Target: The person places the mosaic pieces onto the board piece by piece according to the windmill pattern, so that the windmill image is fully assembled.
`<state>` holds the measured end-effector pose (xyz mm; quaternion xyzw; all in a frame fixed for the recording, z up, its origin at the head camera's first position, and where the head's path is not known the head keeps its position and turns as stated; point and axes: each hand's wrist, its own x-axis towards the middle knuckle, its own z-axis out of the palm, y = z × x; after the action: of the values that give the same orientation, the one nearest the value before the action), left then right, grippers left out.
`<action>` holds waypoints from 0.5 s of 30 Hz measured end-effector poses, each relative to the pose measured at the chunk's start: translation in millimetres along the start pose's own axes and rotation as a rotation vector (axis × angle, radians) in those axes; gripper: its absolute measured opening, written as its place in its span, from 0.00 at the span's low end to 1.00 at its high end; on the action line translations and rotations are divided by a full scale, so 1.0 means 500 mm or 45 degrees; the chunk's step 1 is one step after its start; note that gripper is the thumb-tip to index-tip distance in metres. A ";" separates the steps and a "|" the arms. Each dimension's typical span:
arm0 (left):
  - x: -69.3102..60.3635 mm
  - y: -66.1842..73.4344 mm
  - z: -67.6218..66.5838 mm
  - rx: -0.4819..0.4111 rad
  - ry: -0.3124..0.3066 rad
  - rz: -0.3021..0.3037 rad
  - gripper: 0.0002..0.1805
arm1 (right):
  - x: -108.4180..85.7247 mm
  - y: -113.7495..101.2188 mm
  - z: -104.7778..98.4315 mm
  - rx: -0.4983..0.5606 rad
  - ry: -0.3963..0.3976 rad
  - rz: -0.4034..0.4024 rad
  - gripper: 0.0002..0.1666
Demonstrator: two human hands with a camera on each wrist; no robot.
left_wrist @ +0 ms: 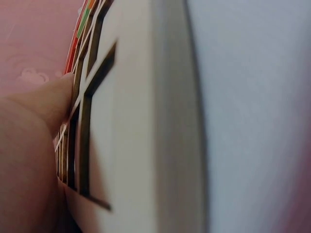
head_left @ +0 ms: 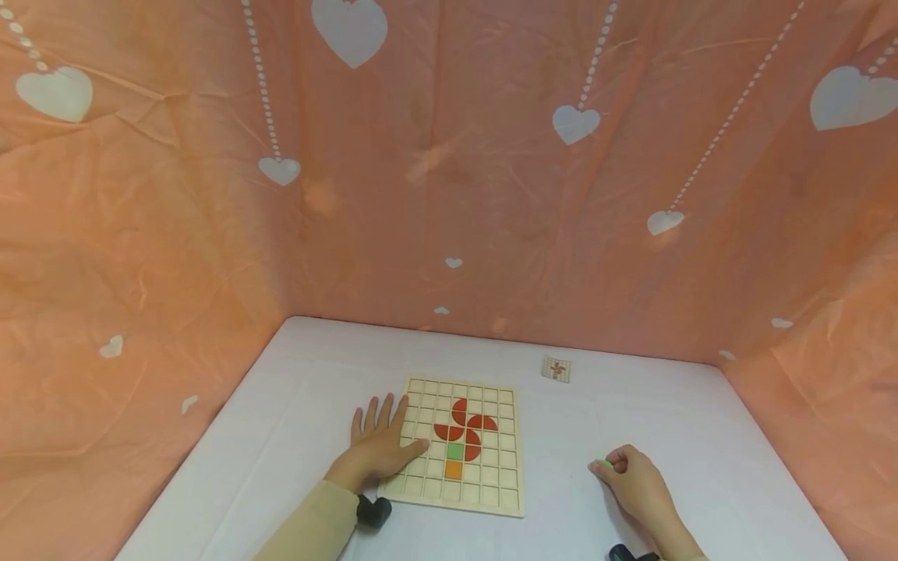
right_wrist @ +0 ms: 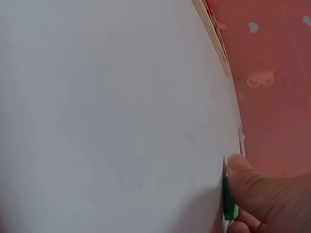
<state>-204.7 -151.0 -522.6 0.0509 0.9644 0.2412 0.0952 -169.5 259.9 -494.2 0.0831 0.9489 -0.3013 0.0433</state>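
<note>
A wooden grid board (head_left: 487, 499) lies on the white table, with red curved pieces (head_left: 473, 446) forming a pinwheel on it. Below them sit a green square (head_left: 455, 451) and an orange square (head_left: 454, 470). My left hand (head_left: 382, 450) rests on the board's left side, fingers spread and straight, thumb over the cells. To the right of the board, my right hand (head_left: 637, 481) pinches a green piece (right_wrist: 230, 201) between thumb and fingers, at the table surface. The fingers hide part of that piece, so its full shape cannot be told.
A small card (head_left: 557, 369) with a pinwheel picture on a grid lies behind the board to the right. An orange curtain (head_left: 435, 195) with white hearts stands around the back and sides of the white table (head_left: 309, 374).
</note>
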 end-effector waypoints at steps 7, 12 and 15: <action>0.007 -0.005 0.002 0.023 0.001 -0.009 0.53 | -0.005 -0.010 0.001 0.044 0.021 -0.001 0.24; 0.007 -0.004 0.003 0.018 -0.004 -0.008 0.54 | -0.005 -0.036 0.010 0.078 0.042 -0.084 0.15; 0.008 -0.006 0.005 0.022 -0.005 -0.007 0.54 | -0.005 -0.063 0.027 0.097 0.038 -0.116 0.12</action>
<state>-208.0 -151.9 -526.9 0.0493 0.9665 0.2325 0.0972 -172.2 226.2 -486.9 0.0458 0.9401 -0.3376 0.0122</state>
